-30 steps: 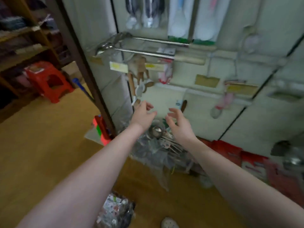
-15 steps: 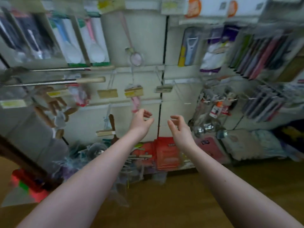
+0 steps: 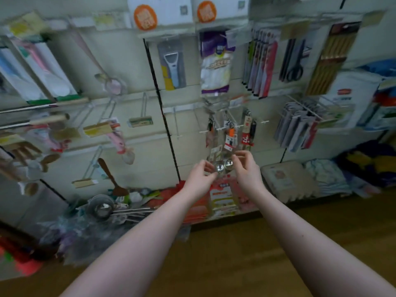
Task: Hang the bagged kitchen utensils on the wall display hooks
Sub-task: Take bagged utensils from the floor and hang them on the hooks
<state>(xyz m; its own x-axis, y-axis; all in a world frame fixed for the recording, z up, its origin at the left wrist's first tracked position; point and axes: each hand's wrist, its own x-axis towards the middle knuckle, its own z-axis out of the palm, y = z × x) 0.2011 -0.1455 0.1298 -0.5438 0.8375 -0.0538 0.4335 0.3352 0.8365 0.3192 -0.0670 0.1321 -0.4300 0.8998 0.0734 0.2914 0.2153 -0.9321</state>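
Head view: at centre frame, both hands reach to hanging bagged ladles (image 3: 224,165) on the wall hooks (image 3: 222,128). The left hand (image 3: 200,179) and right hand (image 3: 246,170) pinch the bag's lower edges, fingers curled around its sides. More bagged utensils (image 3: 102,210) lie lower left on the floor.

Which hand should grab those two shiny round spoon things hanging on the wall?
Probably the right hand. Its fingertips already sit beside the shiny round utensil heads in their clear bags. The left hand is just as near on the other side, so it could steady them. Blur hides whether either touches yet.
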